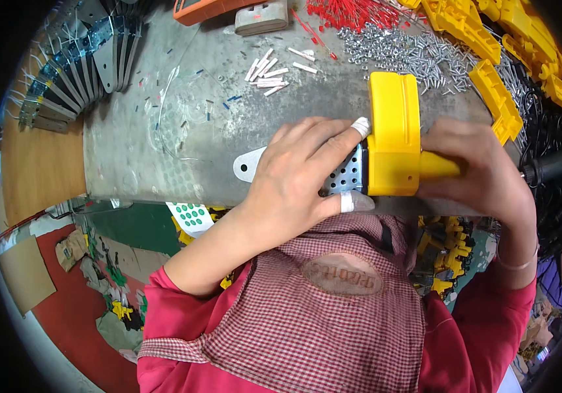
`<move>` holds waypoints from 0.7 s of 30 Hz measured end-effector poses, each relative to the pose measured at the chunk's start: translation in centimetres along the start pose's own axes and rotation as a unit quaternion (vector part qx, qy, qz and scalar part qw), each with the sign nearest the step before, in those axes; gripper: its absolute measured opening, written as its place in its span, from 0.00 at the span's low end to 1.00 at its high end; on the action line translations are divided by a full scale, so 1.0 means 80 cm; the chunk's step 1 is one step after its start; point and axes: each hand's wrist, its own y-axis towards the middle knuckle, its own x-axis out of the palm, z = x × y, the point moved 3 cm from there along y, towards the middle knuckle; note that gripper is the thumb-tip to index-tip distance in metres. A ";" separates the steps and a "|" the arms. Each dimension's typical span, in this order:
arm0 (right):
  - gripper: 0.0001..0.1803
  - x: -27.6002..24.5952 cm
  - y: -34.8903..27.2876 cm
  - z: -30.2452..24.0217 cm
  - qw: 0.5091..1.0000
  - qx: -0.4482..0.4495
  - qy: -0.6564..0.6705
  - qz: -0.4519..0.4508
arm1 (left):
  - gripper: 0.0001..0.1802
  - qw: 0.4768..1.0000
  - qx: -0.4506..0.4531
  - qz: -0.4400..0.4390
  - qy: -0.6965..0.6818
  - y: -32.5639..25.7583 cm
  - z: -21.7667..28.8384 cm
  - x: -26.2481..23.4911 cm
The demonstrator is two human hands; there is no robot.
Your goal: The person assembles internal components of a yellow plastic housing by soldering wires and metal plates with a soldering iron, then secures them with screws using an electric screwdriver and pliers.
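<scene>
Taped fingers at a workbench: the left hand spreads over a perforated metal plate just left of the yellow case, thumb and fingers holding the plate, the wrapped index tip meeting the case. The right hand curls at a yellow stub right of the case; blur hides whether its grip is closed. The case itself stands at the near edge of the grey bench, and a flat metal tab pokes out on its left, beyond the left hand.

So near that edge, the case could tip toward the apron if the left hand eases off while the right pushes. Uneven pressure could skew the plate against the case, and fingertips so close to the meeting edges risk a pinch.

Beyond the case lie loose screws and red pieces; a knock could scatter them. White sticks rest beyond it to the left. More yellow parts sit beyond it to the right, near black cables that could snag the right arm.
</scene>
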 end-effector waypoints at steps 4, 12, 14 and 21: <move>0.25 -0.012 0.004 -0.010 0.993 -0.049 -0.107 -0.009 | 0.43 1.000 0.006 -0.004 -0.016 0.005 0.000 -0.003; 0.31 0.044 -0.018 -0.054 0.947 -0.016 -0.276 0.166 | 0.36 0.982 0.116 -0.133 0.062 0.048 0.032 -0.007; 0.28 0.050 -0.023 -0.049 0.949 0.045 -0.268 0.162 | 0.37 0.969 0.148 -0.175 0.096 0.058 0.047 0.000; 0.24 -0.037 -0.139 0.013 0.768 0.183 -0.256 0.558 | 0.41 0.977 0.138 -0.134 0.088 0.049 0.046 0.002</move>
